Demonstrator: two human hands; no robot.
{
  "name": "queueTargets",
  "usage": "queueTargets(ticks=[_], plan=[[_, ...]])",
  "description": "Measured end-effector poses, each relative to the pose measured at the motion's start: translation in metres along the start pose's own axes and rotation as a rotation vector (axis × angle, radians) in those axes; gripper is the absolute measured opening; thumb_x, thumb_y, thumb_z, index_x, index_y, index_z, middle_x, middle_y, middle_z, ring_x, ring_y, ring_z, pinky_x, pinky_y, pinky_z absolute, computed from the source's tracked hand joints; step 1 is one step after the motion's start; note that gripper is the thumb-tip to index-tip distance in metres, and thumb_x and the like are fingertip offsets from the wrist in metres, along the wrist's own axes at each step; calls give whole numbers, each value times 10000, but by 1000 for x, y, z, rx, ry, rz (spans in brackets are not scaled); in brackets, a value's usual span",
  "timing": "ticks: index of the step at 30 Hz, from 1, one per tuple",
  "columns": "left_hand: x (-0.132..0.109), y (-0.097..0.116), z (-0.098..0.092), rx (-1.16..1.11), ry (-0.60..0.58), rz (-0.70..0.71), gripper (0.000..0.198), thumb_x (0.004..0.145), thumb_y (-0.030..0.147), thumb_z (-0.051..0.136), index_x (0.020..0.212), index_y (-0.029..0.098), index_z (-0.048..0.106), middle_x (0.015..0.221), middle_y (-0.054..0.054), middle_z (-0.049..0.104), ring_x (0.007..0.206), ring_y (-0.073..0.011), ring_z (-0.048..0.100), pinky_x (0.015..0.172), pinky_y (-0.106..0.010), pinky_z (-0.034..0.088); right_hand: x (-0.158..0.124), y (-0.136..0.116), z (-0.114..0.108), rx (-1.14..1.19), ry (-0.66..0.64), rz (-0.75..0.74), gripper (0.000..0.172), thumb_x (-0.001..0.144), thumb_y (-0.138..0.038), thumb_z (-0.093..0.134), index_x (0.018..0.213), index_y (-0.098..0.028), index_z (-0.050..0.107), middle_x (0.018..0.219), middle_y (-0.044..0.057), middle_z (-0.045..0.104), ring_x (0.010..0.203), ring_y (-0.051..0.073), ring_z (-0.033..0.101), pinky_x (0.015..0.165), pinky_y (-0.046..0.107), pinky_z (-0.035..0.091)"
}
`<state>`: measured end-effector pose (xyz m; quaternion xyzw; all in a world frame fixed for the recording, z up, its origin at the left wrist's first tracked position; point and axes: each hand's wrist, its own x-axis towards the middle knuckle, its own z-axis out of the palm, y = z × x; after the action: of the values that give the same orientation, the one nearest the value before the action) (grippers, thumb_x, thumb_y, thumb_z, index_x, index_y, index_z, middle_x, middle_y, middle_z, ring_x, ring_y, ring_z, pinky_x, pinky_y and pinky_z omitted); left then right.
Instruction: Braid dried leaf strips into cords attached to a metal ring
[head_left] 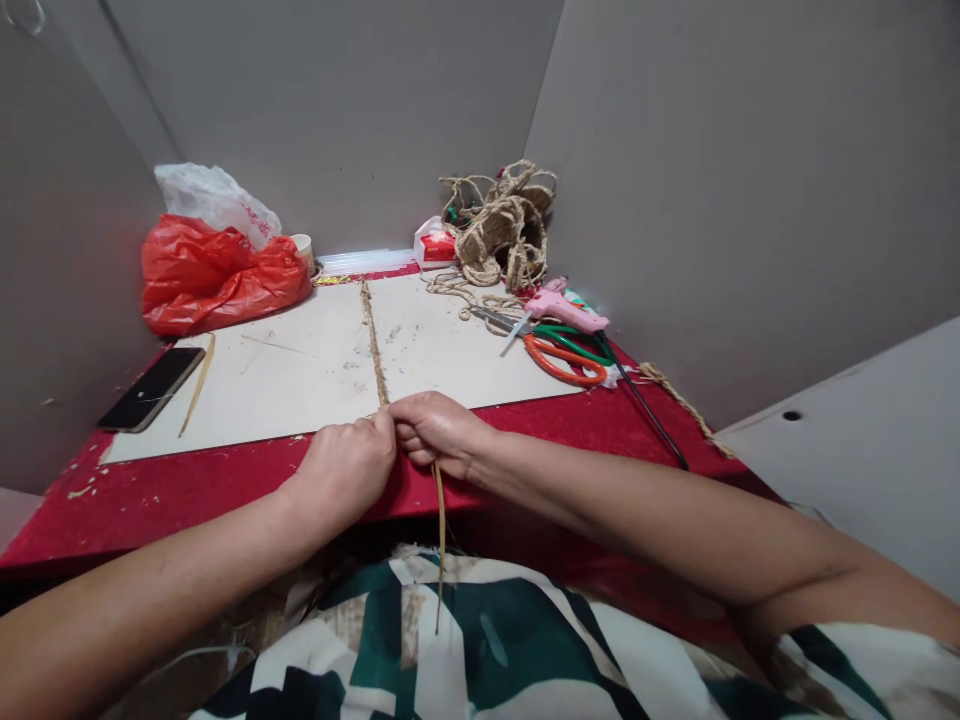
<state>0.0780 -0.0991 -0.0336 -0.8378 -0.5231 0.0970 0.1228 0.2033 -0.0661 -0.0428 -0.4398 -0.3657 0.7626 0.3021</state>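
Observation:
A braided straw cord (375, 345) runs from the far side of the white board (300, 370) straight toward me. Its near end disappears into my two hands, which meet just over the board's front edge. My left hand (349, 460) is a closed fist around that end. Against it, my right hand (435, 430) pinches at the same spot, fingers curled. A flat straw strand (440, 530) hangs from below my right hand down to my lap. How the strands cross between the fingers is hidden.
On the left lie a phone (154, 388), a loose straw strip (199, 385) and a red plastic bag (217, 275). At right are orange-and-green-handled scissors (564, 360), a pink glue gun (566, 308) and a heap of straw rope (502, 235). A tissue pack (435, 247) stands behind.

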Motion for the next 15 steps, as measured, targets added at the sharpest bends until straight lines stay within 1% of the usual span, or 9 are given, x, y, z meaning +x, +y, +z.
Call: queueTargets(ticks=[2, 5, 7, 8, 10, 11, 13, 14, 15], plan=[[-5, 5, 1, 4, 8, 31, 327, 846, 62, 254, 981, 69, 551, 735, -166, 633, 629, -264, 647, 504, -317, 450, 1, 0, -1, 4, -12, 8, 285, 785, -108, 455, 530, -165, 339, 392, -101, 237, 339, 7, 138, 342, 147, 85], [-19, 10, 0, -70, -18, 138, 323, 841, 73, 274, 972, 77, 569, 753, -164, 641, 597, -259, 630, 489, -322, 431, 2, 0, -6, 23, -64, 15, 177, 791, -121, 468, 615, -124, 479, 402, -110, 228, 346, 7, 121, 343, 143, 77], [-29, 6, -2, -229, -61, 202, 285, 875, 158, 305, 904, 113, 586, 683, -114, 634, 540, -226, 598, 494, -313, 416, 3, 0, -10, 43, -94, 21, 143, 804, -131, 461, 684, -103, 533, 414, -113, 227, 351, 8, 113, 345, 139, 74], [-32, 1, -4, -342, -60, 200, 286, 895, 220, 317, 858, 134, 588, 643, -84, 622, 522, -204, 578, 506, -304, 413, 3, -1, -13, 53, -105, 28, 140, 808, -135, 462, 697, -100, 539, 419, -114, 225, 353, 8, 110, 346, 137, 75], [-31, -14, -7, -596, 27, 103, 323, 913, 324, 332, 794, 160, 583, 639, -52, 614, 554, -166, 561, 565, -287, 419, 2, -2, -18, 63, -132, 38, 130, 807, -142, 475, 700, -102, 536, 429, -118, 210, 358, 7, 102, 346, 134, 73], [-26, -22, -8, -708, 121, 10, 325, 912, 340, 339, 798, 161, 586, 675, -51, 622, 598, -158, 563, 605, -284, 424, 2, -3, -20, 65, -148, 42, 123, 805, -147, 484, 702, -103, 535, 435, -120, 203, 361, 8, 97, 345, 132, 72], [-11, -36, -8, -913, 226, -132, 281, 883, 356, 405, 906, 156, 600, 827, -70, 649, 749, -171, 586, 713, -298, 437, 1, -5, -23, 63, -180, 48, 112, 803, -161, 502, 706, -110, 527, 448, -122, 193, 369, 9, 86, 342, 128, 70], [-2, -40, -7, -1052, 211, -167, 290, 863, 359, 440, 990, 149, 595, 908, -81, 652, 816, -179, 591, 751, -304, 440, 1, -6, -24, 60, -196, 47, 114, 802, -166, 506, 702, -115, 519, 453, -122, 189, 372, 11, 82, 340, 126, 71], [7, -42, -5, -1214, 147, -186, 304, 840, 357, 472, 1017, 138, 588, 913, -83, 649, 817, -177, 592, 753, -304, 443, 1, -7, -25, 55, -212, 46, 116, 802, -169, 505, 697, -118, 512, 456, -121, 189, 375, 12, 79, 339, 124, 73]])
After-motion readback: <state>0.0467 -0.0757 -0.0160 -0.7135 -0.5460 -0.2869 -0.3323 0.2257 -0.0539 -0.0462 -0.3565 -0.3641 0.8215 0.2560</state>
